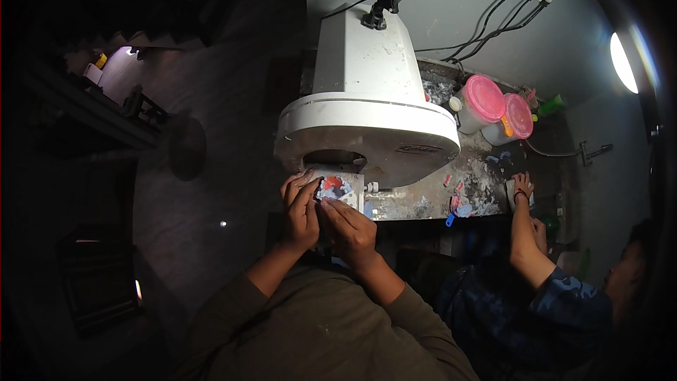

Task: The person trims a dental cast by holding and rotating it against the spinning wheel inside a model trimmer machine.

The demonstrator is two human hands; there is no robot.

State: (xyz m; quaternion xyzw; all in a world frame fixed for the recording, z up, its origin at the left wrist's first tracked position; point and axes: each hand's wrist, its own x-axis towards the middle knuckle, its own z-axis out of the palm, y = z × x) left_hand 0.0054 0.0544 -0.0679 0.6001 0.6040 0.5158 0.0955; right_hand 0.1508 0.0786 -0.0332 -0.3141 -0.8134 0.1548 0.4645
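Observation:
A small pale-blue dental model (pixel 334 188) with an orange-red patch in its middle is held between my two hands. The fingers of my left hand (pixel 302 210) close on its left edge. My right hand (pixel 350 231) grips its near and right side, the thumb and fingers bent against it. Just beyond, a white trimming machine (pixel 367 114) with a wide rounded housing stands over the work spot. Its dark opening (pixel 333 159) faces the model, above a pale metal rest plate (pixel 358 202) with holes. My fingers hide part of the model's underside.
White powder and scraps cover the bench (pixel 409 201) to the right, with a blue-handled tool (pixel 450 219) at its front edge. Two tubs with pink lids (pixel 484 97) stand at the back. At right, a co-worker's hand (pixel 522 185) presses on a whitish block. A bright lamp (pixel 623 63) shines at upper right.

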